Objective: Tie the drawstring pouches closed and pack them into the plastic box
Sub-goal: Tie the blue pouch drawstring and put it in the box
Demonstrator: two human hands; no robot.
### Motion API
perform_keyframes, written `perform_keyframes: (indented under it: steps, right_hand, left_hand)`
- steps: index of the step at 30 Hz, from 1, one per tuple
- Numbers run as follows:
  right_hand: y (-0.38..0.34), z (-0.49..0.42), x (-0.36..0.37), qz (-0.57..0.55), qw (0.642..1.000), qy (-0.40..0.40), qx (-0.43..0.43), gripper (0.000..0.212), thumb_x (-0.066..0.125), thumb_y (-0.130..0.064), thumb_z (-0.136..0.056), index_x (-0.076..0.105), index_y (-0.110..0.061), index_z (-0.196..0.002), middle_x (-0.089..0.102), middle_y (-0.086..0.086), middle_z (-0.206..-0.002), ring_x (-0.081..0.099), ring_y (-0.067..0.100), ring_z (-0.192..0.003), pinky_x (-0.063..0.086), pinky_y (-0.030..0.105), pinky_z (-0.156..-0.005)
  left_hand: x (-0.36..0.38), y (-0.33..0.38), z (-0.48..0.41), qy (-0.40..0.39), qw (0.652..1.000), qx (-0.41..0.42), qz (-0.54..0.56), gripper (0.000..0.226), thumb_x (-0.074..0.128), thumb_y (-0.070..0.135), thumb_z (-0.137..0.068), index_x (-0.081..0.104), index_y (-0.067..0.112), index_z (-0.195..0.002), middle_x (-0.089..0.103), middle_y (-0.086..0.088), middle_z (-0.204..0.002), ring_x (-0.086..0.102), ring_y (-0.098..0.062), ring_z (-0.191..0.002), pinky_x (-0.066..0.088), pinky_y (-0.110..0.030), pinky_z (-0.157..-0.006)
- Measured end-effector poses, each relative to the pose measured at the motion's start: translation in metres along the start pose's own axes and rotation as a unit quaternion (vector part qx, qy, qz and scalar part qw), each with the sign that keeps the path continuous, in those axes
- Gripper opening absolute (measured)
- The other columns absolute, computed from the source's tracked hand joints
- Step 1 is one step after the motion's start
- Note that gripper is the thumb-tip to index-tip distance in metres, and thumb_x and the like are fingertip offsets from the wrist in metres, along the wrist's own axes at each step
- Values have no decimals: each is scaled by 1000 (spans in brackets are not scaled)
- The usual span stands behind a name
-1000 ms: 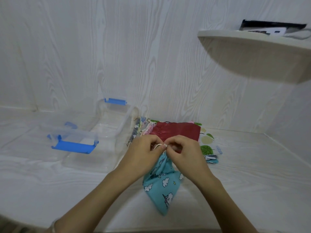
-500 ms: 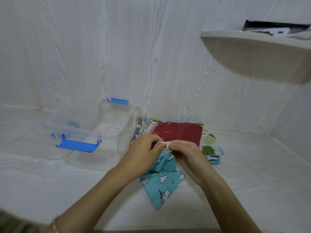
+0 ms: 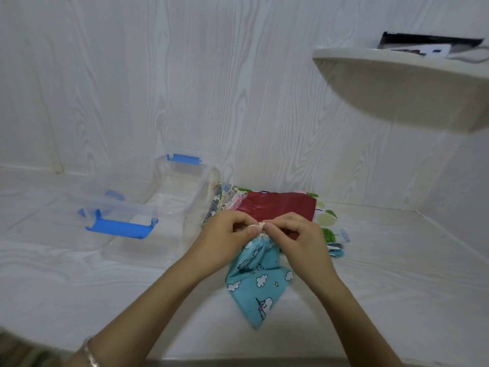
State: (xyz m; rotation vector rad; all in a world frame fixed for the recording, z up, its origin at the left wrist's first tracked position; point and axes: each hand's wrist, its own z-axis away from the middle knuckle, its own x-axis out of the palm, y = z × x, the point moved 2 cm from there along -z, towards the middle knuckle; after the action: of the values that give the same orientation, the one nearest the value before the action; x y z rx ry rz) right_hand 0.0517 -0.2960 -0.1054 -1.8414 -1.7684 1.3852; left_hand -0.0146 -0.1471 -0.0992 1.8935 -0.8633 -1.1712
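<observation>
- Head view, nearest: the blue unicorn pouch [image 3: 258,284] lies limp on the white table [image 3: 370,287]. I judge it light, soft cloth that will slump if lifted by its body.
- Left hand [image 3: 225,234] and right hand [image 3: 296,234], fingers curled, each pinch the white drawstring [image 3: 260,229] at the gathered neck, the surest hold.
- Beyond lie the stacked pouches [image 3: 280,207], with the clear plastic box [image 3: 182,176] to their left.

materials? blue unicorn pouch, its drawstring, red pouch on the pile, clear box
Blue unicorn pouch: soft matte printed fabric, likely cotton; it drapes and gathers.
Drawstring: off-white cord; fibre too small to tell.
Red pouch: glossier, with a creased sheen; maybe coated or synthetic.
Clear box: rigid transparent plastic, glossy; the surface shows through its walls.
</observation>
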Motion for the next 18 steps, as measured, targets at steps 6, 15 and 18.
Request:
perform_keyframes:
  steps: [6, 15, 18]
  right_hand:
    - [11, -4, -17, 14, 997, -45, 53, 14, 67, -17, -89, 72, -24, -78, 69, -4, -81, 64, 17, -78, 54, 25, -71]
    - [18, -9, 4, -51, 928, -248, 274, 53, 64, -48, -86, 72, 5, -86, 65, 9, -70, 54, 10, -56, 42, 22, -56]
    - [20, -9, 6, -82, 923, -247, 284, 37, 67, -31, -88, 72, 6, -88, 64, 10, -72, 53, 7, -57, 39, 21, -55]
  left_hand:
    - [-6, -9, 0, 76, 993, 19, -90, 14, 62, 24, -90, 72, 22, -81, 68, 12, -74, 62, -3, -69, 52, -25, -66]
    - [12, -5, 8, 73, 985, 75, -134, 13, 57, 23, -93, 66, 24, -84, 62, 15, -77, 57, 3, -74, 43, -14, -67]
    - [14, -9, 9, 76, 980, 90, -161, 12, 55, 24, -94, 66, 24, -89, 61, 14, -83, 55, 1, -78, 42, -14, -69]
